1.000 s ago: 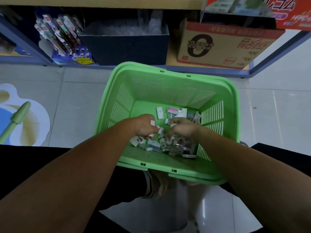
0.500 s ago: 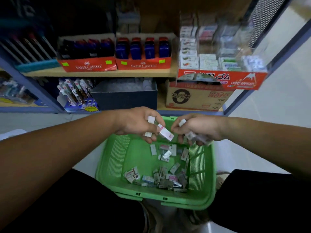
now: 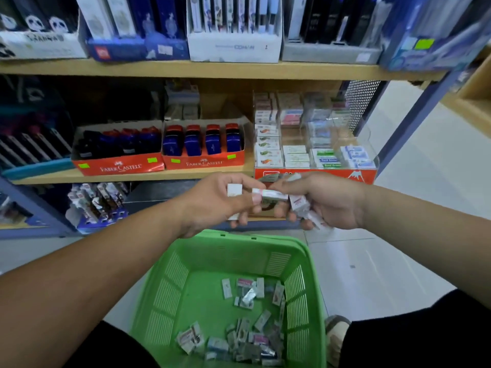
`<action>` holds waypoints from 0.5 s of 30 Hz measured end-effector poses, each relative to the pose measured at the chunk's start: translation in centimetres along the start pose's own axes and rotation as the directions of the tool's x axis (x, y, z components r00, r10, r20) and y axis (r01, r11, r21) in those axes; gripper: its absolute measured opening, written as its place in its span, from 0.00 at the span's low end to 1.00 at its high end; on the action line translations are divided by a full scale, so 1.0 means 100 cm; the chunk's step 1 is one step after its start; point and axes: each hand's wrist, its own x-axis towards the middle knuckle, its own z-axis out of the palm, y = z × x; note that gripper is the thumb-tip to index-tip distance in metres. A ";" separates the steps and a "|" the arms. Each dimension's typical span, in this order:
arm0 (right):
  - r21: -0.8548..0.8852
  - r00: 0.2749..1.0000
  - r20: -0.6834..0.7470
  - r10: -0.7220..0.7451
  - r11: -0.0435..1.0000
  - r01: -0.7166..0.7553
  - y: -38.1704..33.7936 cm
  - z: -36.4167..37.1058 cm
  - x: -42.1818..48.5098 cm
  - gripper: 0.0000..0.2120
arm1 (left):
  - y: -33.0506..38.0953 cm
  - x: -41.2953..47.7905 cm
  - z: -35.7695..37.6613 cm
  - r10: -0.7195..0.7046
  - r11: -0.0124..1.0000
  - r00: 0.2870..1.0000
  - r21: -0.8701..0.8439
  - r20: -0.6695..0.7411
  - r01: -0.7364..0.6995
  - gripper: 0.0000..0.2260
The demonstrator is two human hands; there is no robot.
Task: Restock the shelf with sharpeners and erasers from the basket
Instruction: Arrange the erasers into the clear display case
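We can't really tell if the little packs bunched in the right hand are sharpeners or erasers, the grip hides most of them; same with the left hand, only the ends of its white packs poke out. The pile in the green basket is too small and smeary for us to sort, and the basket's near rim is chopped off by the bottom edge; the top-shelf boxes lose their tops to the upper edge; print on the clear case stock is too blurry to read.
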 end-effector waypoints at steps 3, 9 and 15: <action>0.011 0.998 -0.008 -0.058 0.998 0.058 -0.005 -0.011 0.004 0.10 | 0.001 0.011 -0.003 -0.012 1.000 0.999 -0.027 -0.035 0.011 0.10; 0.035 0.995 -0.075 -0.070 0.997 0.073 -0.005 -0.025 0.018 0.11 | 0.007 0.029 -0.008 -0.082 0.985 0.997 -0.152 0.004 0.081 0.12; 0.059 0.997 -0.074 -0.030 0.998 0.034 -0.010 -0.038 0.028 0.12 | 0.010 0.046 -0.005 -0.027 0.998 0.994 -0.051 -0.105 0.022 0.09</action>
